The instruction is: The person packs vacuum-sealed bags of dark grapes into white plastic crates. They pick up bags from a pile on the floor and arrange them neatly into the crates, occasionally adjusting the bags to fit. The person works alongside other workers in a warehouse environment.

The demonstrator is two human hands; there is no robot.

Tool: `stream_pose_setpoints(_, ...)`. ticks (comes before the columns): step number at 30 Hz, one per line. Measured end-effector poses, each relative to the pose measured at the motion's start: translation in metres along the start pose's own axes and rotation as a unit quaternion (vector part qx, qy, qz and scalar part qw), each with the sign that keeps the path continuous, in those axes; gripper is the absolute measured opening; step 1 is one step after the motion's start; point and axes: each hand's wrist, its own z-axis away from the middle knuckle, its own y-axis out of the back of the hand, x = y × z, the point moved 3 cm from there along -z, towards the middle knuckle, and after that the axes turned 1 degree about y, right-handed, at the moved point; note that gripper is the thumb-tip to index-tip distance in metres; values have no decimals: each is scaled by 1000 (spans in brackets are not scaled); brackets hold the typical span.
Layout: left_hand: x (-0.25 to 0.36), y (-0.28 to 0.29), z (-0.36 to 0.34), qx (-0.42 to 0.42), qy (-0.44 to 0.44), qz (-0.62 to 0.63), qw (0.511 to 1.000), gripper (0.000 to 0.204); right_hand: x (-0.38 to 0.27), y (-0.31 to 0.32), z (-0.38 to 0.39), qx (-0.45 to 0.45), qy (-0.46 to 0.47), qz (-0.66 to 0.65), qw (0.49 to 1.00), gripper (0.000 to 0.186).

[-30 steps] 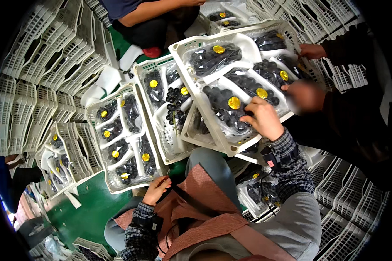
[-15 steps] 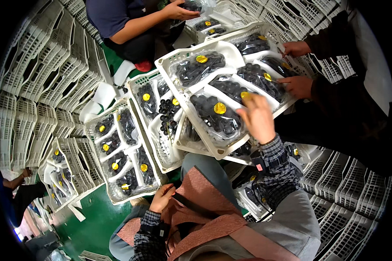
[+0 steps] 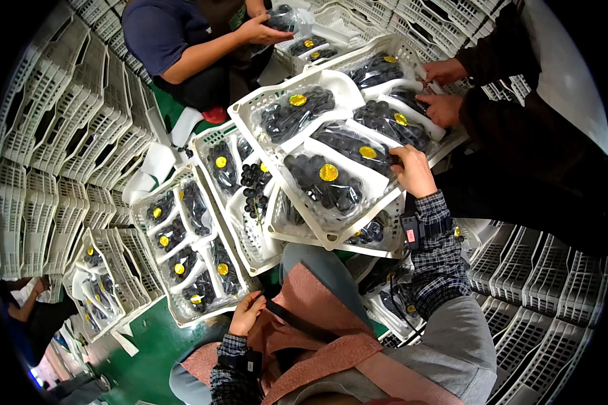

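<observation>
Head view: a film-wrapped pack of black grapes [image 3: 348, 140] is seated just right of the frame's centre, inside the topmost white plastic crate [image 3: 329, 237]. Its long axis is slanted from upper left to lower right, and its lower-right end is pointed at the right hand [image 3: 415, 173]. By that hand, thumb and bent fingertips are brought to this end, near the crate's right rim; whether the film is pinched cannot be told. A round gold sticker [image 3: 367, 152] is borne on the pack, near the same end. White foam dividers [image 3: 355, 165] are set between it and its neighbours, and a second wrapped grape pack [image 3: 321, 192] is laid below it, roughly parallel.

At lower centre, the left hand [image 3: 246, 315] is held with curled fingers beside the corner of the left crate [image 3: 208, 315]; whether anything is grasped cannot be told. Between the two crates, a loose black grape bunch [image 3: 255, 182] is left unwrapped in a third crate. At upper right, a co-worker's hands [image 3: 444, 108] are placed at the topmost crate's far-right side.
</observation>
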Motion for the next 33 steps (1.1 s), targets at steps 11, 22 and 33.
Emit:
stream_pose_setpoints(11, -7, 7, -4, 19, -5, -24, 1000, 43, 63, 12, -58, 68, 62, 77, 993, 30)
stream_pose_setpoints(22, -10, 17, -15, 25, -2, -46, 999, 43, 36, 23, -102, 50, 74, 109, 990, 52)
stream_pose_setpoints(33, -10, 27, -18, 21, 19, -68, 997, 43, 45, -9, -119, -21, 106, 118, 987, 49)
